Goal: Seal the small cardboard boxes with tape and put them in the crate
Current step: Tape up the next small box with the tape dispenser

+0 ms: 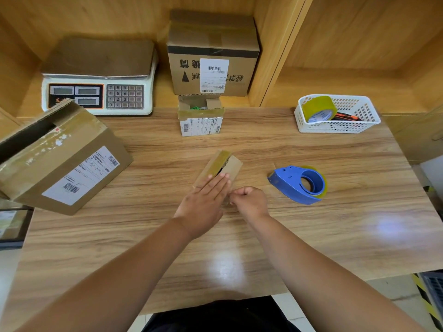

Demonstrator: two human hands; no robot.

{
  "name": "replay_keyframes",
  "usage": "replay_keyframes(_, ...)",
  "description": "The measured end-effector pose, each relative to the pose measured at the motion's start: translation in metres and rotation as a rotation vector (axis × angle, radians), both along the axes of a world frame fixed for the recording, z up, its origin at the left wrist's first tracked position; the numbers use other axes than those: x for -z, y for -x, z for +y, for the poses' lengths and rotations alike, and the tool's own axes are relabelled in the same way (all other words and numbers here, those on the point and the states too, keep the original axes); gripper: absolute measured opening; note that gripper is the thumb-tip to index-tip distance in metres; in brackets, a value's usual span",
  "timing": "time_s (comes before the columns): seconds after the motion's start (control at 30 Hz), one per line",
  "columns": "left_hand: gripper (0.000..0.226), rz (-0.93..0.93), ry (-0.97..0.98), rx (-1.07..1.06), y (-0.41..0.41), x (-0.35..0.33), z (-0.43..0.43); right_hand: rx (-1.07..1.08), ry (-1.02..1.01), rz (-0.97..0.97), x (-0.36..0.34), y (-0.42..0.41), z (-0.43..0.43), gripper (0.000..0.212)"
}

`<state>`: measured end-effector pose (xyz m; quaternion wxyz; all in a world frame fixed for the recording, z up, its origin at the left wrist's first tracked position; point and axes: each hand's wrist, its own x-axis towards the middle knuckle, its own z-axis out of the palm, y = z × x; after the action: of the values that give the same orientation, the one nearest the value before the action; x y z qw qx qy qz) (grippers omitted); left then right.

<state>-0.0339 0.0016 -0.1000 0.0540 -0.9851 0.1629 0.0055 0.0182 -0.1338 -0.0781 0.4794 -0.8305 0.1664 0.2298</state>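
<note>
My left grip (pixel 203 200), released and flat, presses the small brown cardboard box (pixel 233 166) onto the wooden bench (pixel 335 236). My right grip (pixel 249 202) curls just beside it; whether it pinches anything I cannot tell. I judge the box could skid under the palm, wrinkling the yellowish tape strip (pixel 219 161) ahead of that grip.

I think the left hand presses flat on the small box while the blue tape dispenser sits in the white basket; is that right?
Not quite: in the head view the blue tape dispenser lies on the table, outside the white basket. The rest holds.
</note>
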Motion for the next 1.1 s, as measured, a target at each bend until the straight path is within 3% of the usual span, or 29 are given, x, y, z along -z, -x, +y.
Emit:
replay_keyframes(0.1, 0.083, -0.055, 0.096, -0.015, -0.003, 0.001, 0.001, 0.003, -0.008, 0.014, 0.002, 0.001, 0.0, 0.012)
replay_keyframes(0.3, 0.078, -0.086, 0.019, -0.01, 0.001, 0.012, 0.007, -0.004, -0.027, 0.028, 0.003, 0.002, 0.002, 0.015)
replay_keyframes(0.5, 0.067, -0.124, 0.076, -0.032, -0.003, 0.015, 0.007, -0.004, -0.018, 0.034, 0.008, 0.004, 0.004, 0.011)
replay_keyframes(0.63, 0.073, -0.127, 0.094, -0.028, -0.003, 0.016, 0.008, -0.01, 0.124, 0.006, 0.01, 0.002, 0.003, 0.016)
replay_keyframes(0.8, 0.066, -0.084, 0.137, -0.058, -0.005, 0.013, 0.005, -0.136, 0.303, -0.058, 0.005, 0.0, -0.002, 0.019)
replay_keyframes(0.9, 0.069, -0.045, 0.145, -0.056, -0.005, 0.011, 0.004, -0.267, 0.464, -0.079, 0.002, -0.005, -0.013, 0.036)
replay_keyframes(1.0, 0.075, -0.073, 0.189, -0.089, -0.006, 0.007, -0.001, -0.271, 0.431, -0.321, -0.001, -0.007, -0.019, 0.043)
replay_keyframes(1.1, 0.071, -0.137, 0.317, -0.129, -0.009, 0.008, -0.009, -0.394, 0.482, -0.748, -0.006, -0.006, -0.022, 0.046)
